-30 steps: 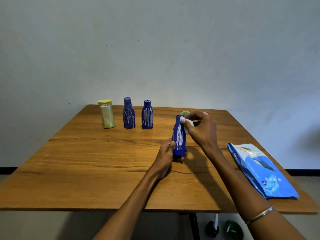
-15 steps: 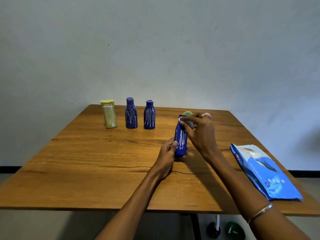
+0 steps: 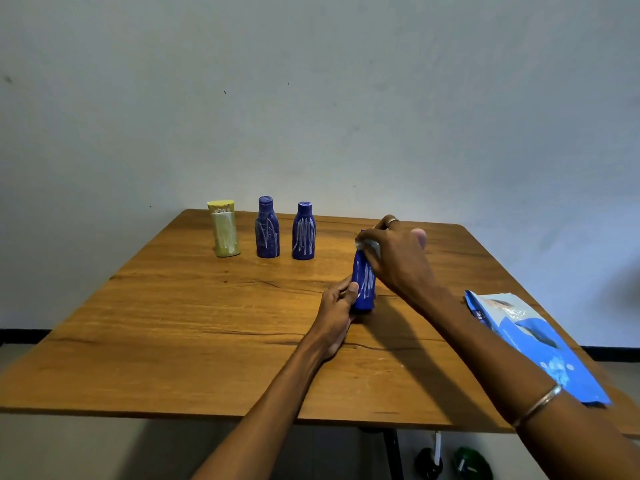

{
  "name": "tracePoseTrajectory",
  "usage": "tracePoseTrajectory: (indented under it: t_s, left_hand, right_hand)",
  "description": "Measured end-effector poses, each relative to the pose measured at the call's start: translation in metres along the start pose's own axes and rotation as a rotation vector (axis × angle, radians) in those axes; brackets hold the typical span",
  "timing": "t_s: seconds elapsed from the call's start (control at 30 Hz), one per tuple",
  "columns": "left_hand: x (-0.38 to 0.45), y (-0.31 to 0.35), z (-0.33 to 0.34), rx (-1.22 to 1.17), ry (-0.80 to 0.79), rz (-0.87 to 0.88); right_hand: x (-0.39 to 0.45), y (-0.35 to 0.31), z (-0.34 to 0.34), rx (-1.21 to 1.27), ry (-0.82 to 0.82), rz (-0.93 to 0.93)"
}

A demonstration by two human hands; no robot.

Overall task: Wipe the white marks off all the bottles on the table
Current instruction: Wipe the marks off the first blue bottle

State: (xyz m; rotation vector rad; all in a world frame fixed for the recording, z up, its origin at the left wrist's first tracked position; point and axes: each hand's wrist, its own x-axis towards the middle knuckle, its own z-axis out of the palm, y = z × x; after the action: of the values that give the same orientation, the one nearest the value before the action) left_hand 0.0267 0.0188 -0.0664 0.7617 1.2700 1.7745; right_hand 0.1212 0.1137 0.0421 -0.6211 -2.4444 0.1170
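From the head camera I see my left hand low on the wooden tabletop, its fingers curled round the base of a blue bottle that stands about mid-table, slightly tilted, with white streaks visible on its side. My right hand sits over the top of that same bottle, fingers bent and pinching a small white wipe against the neck; the cap is hidden under the hand and wipe. A ring shows on one finger and a thin bangle on the right wrist.

Toward the far left edge of the tabletop, three more bottles stand upright in a row, just beside one another but apart: a yellow-green bottle at the left, a second blue bottle in the middle, and a third blue bottle at the right. All three carry white marks.

A blue wipes packet lies flat at the tabletop's right edge, well apart from the bottles.
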Motion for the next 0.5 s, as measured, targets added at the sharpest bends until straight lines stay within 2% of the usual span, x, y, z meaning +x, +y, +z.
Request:
tracePoseTrajectory:
  t_s: [0.13,0.2,0.33,0.5]
  left_hand:
    - [0.001,-0.001,-0.001,-0.017,0.005,-0.021]
    - [0.001,0.001,-0.001,-0.037,0.004,-0.028]
    - [-0.001,0.004,0.000,-0.101,-0.012,-0.043]
    - [-0.003,0.008,0.000,-0.200,-0.013,-0.049]
  right_hand:
    - [-0.007,-0.003,0.006,-0.041,-0.198,-0.057]
    - [-0.004,0.000,0.002,-0.023,-0.172,-0.055]
    - [-0.003,0.004,-0.006,-0.006,-0.004,0.006]
    - [-0.035,0.002,0.019,0.014,-0.159,-0.113]
